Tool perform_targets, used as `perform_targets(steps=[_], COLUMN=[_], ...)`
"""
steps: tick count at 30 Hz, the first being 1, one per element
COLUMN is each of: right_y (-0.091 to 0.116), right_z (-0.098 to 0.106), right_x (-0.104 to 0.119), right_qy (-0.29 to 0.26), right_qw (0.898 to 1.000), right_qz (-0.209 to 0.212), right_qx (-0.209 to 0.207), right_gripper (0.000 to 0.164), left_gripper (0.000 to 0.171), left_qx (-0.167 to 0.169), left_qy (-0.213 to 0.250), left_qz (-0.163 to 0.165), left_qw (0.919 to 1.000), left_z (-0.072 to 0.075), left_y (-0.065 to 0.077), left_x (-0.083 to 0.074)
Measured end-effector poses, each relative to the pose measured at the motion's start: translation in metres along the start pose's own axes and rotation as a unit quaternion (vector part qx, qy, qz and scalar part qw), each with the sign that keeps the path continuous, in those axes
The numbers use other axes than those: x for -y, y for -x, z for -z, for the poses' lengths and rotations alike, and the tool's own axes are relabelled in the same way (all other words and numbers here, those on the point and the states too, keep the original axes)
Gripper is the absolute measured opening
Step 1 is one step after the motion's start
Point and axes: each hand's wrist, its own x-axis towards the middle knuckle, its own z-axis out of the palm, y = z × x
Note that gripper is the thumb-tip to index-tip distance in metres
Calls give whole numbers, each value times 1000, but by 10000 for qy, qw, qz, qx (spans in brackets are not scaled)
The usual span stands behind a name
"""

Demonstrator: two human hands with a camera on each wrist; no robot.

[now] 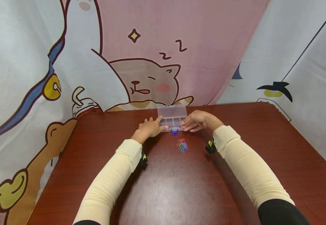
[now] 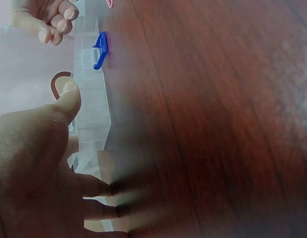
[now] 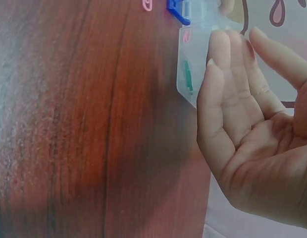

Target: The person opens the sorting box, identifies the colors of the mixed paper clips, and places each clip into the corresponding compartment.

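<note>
A clear plastic compartment box [image 1: 172, 111] stands at the far side of the table, its lid raised at the back and a blue latch [image 1: 175, 132] at its front. My left hand [image 1: 150, 127] is at the box's left end, fingers spread, thumb by the front edge. At the right end is my right hand [image 1: 197, 120], fingers gently bent beside the compartments; no item shows between them. Through the box wall, the right wrist view shows a green paper clip [image 3: 188, 76] and a pink one [image 3: 186, 35] inside. Several colored paper clips [image 1: 183, 146] lie in front of the box.
The brown wooden table [image 1: 163, 187] carries the box and the loose clips. Behind it hangs a cartoon-printed cloth [image 1: 157, 78], close to the raised lid. A small black device [image 1: 210, 146] is strapped at the right wrist, another [image 1: 143, 158] at the left.
</note>
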Motion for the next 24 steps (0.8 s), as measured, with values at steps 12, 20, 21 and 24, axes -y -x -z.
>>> perform_targets(steps=[12,20,21,24], right_y=[4,9,10,14], right_z=[-11,-22,-23,-27], right_x=[3,5,5,8], right_qy=[1071,1940,2055,2386], right_qw=[9941,9809,9785,9709], right_qz=[42,91,94,107], right_qx=[161,147,140,148], right_gripper=[32,24,24,21], left_gripper=[72,72,72,73], left_qx=[-34,5,-4,-18], left_qy=[-58,-21,-14,17], left_qz=[38,38,41,50], left_qw=[10000,10000,10000,10000], left_z=[-1,-2,-2,-2], left_y=[-2,-2,-2,-4], left_x=[0,1,1,1])
